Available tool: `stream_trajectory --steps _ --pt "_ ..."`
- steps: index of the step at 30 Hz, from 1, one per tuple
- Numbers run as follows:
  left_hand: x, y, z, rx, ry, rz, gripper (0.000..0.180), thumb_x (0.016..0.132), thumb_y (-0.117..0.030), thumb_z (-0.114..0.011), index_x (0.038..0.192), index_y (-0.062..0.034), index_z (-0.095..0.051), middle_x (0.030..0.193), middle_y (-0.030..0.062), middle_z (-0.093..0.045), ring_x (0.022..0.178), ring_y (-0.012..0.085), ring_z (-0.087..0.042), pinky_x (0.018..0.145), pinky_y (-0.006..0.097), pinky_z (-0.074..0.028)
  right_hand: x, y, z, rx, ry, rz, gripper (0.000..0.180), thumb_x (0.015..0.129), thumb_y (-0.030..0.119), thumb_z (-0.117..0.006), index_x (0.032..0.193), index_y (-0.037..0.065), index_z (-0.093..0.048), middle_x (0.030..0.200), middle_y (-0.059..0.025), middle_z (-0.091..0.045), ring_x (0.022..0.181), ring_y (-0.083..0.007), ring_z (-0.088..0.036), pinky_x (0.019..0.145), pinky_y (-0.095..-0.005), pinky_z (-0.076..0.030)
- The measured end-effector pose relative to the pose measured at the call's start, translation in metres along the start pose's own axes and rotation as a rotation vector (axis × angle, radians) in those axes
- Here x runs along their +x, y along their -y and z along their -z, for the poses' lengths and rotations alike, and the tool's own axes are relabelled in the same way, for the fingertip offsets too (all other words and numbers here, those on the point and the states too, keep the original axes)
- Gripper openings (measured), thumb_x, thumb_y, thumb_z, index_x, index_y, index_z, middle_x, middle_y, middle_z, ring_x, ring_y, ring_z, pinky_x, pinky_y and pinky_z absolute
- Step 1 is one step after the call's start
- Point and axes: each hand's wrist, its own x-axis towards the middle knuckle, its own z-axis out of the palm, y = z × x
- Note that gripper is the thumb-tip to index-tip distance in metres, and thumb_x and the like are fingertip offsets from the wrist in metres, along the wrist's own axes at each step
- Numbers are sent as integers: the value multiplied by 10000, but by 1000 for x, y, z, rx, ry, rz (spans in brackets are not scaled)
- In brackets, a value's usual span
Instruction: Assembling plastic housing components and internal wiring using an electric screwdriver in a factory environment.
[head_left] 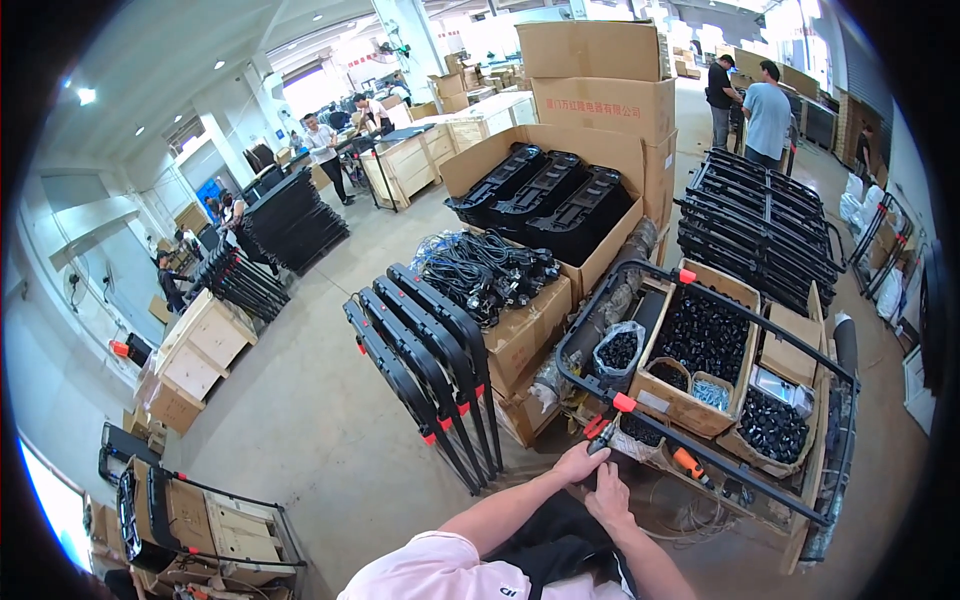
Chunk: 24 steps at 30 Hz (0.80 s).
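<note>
Just in front of my body, my left hand (580, 463) and my right hand (608, 496) meet, fingers closed. What they hold is mostly hidden; a dark piece shows between them. Right beyond my left fingertips is a red-handled tool (597, 428), too small to tell its kind. A black tubular frame (725, 450) with red clips (624, 402) lies across the workbench, over the boxes of parts. To the right of my hands sits an orange-handled screwdriver-like tool (688, 462) by the near bench edge.
Black padded frames (425, 350) stand upright at my left. A carton (530, 330) beside them bears coiled black cables (485, 270). Open boxes hold black plastic parts (705, 330) and silver screws (711, 392). Stacked black frames (755, 225) rise behind the bench. Several people work farther off.
</note>
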Motion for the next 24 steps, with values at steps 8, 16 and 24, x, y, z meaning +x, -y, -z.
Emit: stream_trajectory --steps 8,16,24 --pt "-11 8 4 -67 48 -70 666 960 -604 -661 1241 -1 -682 1097 209 -747 975 312 -736 752 415 -580 -10 12 2 -31 -23 0 589 834 183 -807 1312 -3 -516 1277 -251 -559 1103 -481 -647 927 -555 -545" --pt "-19 75 -29 -93 176 55 700 944 -690 -615 1100 -18 -735 1004 178 -750 920 287 -714 825 433 -549 -41 -15 -29 -80 213 -188 686 780 314 -780 1360 50 -524 1256 -263 -597 1165 -484 -637 969 -558 -547" --pt "-5 37 -57 197 554 -223 712 998 -679 -517 1193 -34 -743 1164 247 -743 1120 402 -708 974 496 -531 -99 -55 4 -19 -4 -322 730 753 275 -808 1414 60 -585 1253 -219 -682 1148 -430 -676 981 -488 -547"
